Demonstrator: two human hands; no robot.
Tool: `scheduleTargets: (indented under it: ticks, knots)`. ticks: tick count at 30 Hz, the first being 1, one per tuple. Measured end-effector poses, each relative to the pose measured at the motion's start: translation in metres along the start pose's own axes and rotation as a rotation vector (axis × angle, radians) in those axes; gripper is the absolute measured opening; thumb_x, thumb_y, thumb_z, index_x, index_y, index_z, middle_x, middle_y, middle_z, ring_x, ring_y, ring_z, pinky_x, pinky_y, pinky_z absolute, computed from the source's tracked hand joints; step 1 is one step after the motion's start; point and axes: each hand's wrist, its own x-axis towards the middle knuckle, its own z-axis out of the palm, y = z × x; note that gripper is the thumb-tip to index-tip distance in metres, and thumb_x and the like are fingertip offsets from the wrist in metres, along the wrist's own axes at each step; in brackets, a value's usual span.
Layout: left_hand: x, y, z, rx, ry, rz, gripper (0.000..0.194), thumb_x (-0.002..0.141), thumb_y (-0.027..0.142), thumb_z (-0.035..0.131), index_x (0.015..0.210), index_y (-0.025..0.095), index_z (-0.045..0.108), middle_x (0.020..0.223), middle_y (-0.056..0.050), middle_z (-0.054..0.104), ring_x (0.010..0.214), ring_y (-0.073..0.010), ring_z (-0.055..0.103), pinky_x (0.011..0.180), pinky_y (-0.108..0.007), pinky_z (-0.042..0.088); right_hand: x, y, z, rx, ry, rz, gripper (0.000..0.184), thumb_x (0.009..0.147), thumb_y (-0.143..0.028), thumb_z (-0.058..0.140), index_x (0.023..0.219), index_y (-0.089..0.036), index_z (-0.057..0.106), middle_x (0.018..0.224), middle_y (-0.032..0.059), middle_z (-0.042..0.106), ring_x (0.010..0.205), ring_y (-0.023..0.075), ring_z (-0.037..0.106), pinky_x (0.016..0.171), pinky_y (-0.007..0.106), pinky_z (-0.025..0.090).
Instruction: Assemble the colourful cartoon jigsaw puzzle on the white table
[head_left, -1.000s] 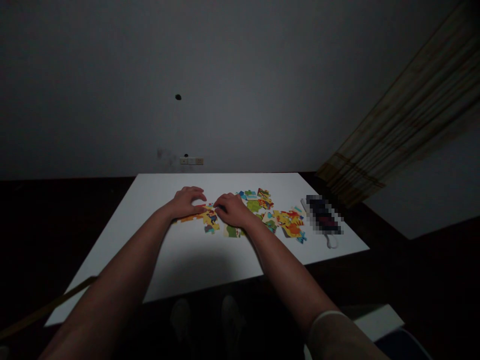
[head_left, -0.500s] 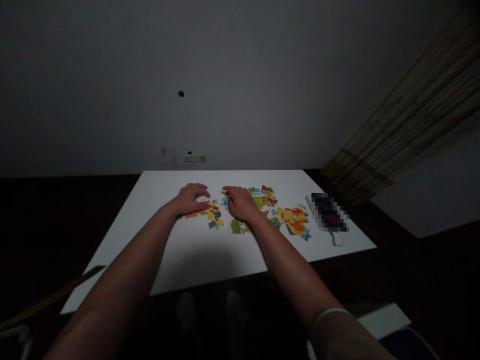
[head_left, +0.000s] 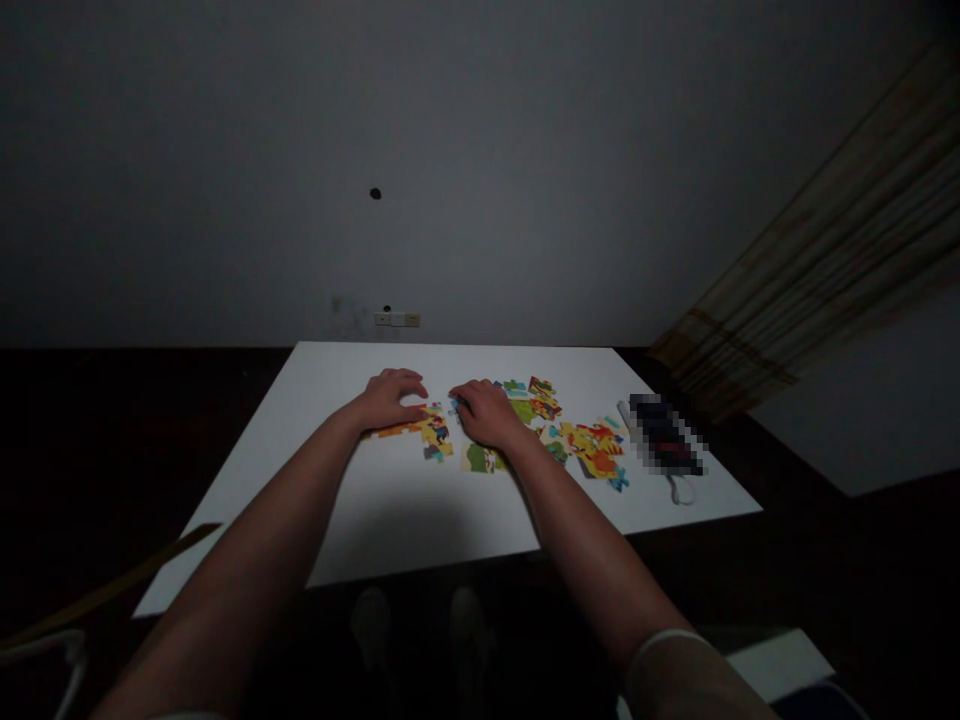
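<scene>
Colourful jigsaw puzzle pieces lie in loose groups on a white board (head_left: 337, 510). My left hand (head_left: 390, 400) rests curled beside a joined yellow and orange puzzle section (head_left: 431, 432), its fingertips just left of it. My right hand (head_left: 487, 414) sits a little to the right, with its fingertips on or over a small blue puzzle piece (head_left: 454, 406). A green and cream puzzle piece (head_left: 480, 459) lies just below that hand. More pieces (head_left: 540, 400) spread to the right, up to a yellow and orange cluster (head_left: 592, 450).
A pixelated dark object (head_left: 666, 433) with a white loop (head_left: 681, 491) lies at the board's right side. The board sits on a dark table (head_left: 150, 420). A striped curtain (head_left: 795, 290) hangs at right, and a wall socket strip (head_left: 397, 320) shows behind.
My right hand has moved from the pieces further right to sit closer to my left hand, over the blue piece. My left hand has barely shifted, and the view has drifted slightly.
</scene>
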Motion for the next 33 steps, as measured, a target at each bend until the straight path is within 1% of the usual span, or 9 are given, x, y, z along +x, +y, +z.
scheduleTargets:
  ticks: [3, 6, 10, 12, 17, 23, 26, 30, 33]
  knots:
    - [-0.001, 0.002, -0.001, 0.006, -0.003, -0.001, 0.051, 0.089, 0.069, 0.083, 0.126, 0.035, 0.086, 0.166, -0.007, 0.067, 0.155, -0.0403, 0.056, 0.131, -0.062, 0.040, 0.000, 0.001, -0.001, 0.036, 0.083, 0.011, 0.047, 0.108, -0.017, 0.054, 0.150, -0.023, 0.073, 0.139, 0.0135, 0.080, 0.125, 0.0319, 0.067, 0.111, 0.048, 0.050]
    - [-0.002, 0.003, -0.002, 0.010, -0.002, 0.004, 0.051, 0.089, 0.069, 0.082, 0.127, 0.035, 0.085, 0.166, -0.008, 0.067, 0.155, -0.0393, 0.056, 0.132, -0.061, 0.040, 0.000, 0.005, -0.013, 0.135, 0.295, 0.028, 0.048, 0.108, -0.021, 0.049, 0.150, -0.019, 0.071, 0.133, 0.0160, 0.081, 0.121, 0.0322, 0.069, 0.109, 0.049, 0.053]
    - [-0.002, 0.003, -0.001, 0.002, -0.017, -0.001, 0.052, 0.089, 0.071, 0.082, 0.127, 0.035, 0.085, 0.167, -0.008, 0.066, 0.155, -0.0406, 0.056, 0.131, -0.062, 0.040, -0.013, 0.016, -0.048, 0.261, 0.662, 0.102, 0.039, 0.109, -0.032, 0.047, 0.132, -0.021, 0.077, 0.120, 0.0148, 0.082, 0.109, 0.0303, 0.073, 0.101, 0.046, 0.056]
    - [-0.002, 0.003, -0.001, 0.000, -0.022, 0.000, 0.052, 0.090, 0.071, 0.081, 0.127, 0.035, 0.085, 0.168, -0.008, 0.065, 0.156, -0.0410, 0.056, 0.131, -0.063, 0.040, -0.026, 0.023, -0.068, 0.280, 0.735, 0.163, 0.036, 0.110, -0.037, 0.048, 0.124, -0.022, 0.078, 0.113, 0.0122, 0.083, 0.101, 0.0288, 0.074, 0.095, 0.043, 0.056]
    - [-0.003, 0.004, 0.000, 0.019, -0.019, -0.003, 0.051, 0.091, 0.069, 0.079, 0.128, 0.035, 0.085, 0.170, -0.008, 0.064, 0.158, -0.0397, 0.054, 0.131, -0.061, 0.040, -0.071, 0.043, -0.092, 0.192, 0.499, 0.340, 0.035, 0.107, -0.038, 0.050, 0.119, -0.026, 0.080, 0.103, 0.0082, 0.083, 0.093, 0.0293, 0.075, 0.086, 0.041, 0.052]
    - [-0.001, 0.005, 0.001, 0.021, -0.018, -0.004, 0.054, 0.090, 0.071, 0.077, 0.128, 0.034, 0.084, 0.169, -0.007, 0.065, 0.158, -0.0391, 0.055, 0.132, -0.059, 0.040, -0.114, 0.057, -0.063, 0.088, 0.350, 0.464, 0.040, 0.107, -0.032, 0.047, 0.128, -0.025, 0.080, 0.124, 0.0138, 0.083, 0.114, 0.0326, 0.076, 0.098, 0.045, 0.056]
    - [-0.001, 0.005, 0.001, 0.001, -0.004, 0.005, 0.055, 0.089, 0.072, 0.077, 0.127, 0.033, 0.084, 0.167, -0.008, 0.067, 0.156, -0.0404, 0.056, 0.131, -0.061, 0.041, -0.105, 0.056, -0.050, 0.056, 0.282, 0.395, 0.037, 0.107, -0.032, 0.053, 0.129, -0.023, 0.081, 0.123, 0.0151, 0.083, 0.116, 0.0332, 0.074, 0.103, 0.047, 0.057]
    - [-0.002, 0.005, 0.000, -0.024, 0.010, 0.018, 0.053, 0.087, 0.070, 0.079, 0.124, 0.032, 0.085, 0.166, -0.010, 0.068, 0.154, -0.0415, 0.057, 0.129, -0.063, 0.042, -0.058, 0.052, -0.040, -0.001, 0.178, 0.255, 0.039, 0.102, -0.028, 0.065, 0.138, -0.022, 0.079, 0.133, 0.0156, 0.083, 0.133, 0.0357, 0.070, 0.117, 0.054, 0.054]
    - [-0.005, 0.007, -0.001, -0.030, 0.023, 0.023, 0.052, 0.086, 0.070, 0.080, 0.124, 0.034, 0.085, 0.163, -0.009, 0.070, 0.153, -0.0405, 0.059, 0.128, -0.062, 0.044, -0.023, 0.054, -0.033, -0.046, 0.100, 0.239, 0.047, 0.094, -0.030, 0.079, 0.141, -0.023, 0.079, 0.133, 0.0172, 0.083, 0.133, 0.0373, 0.070, 0.119, 0.057, 0.053]
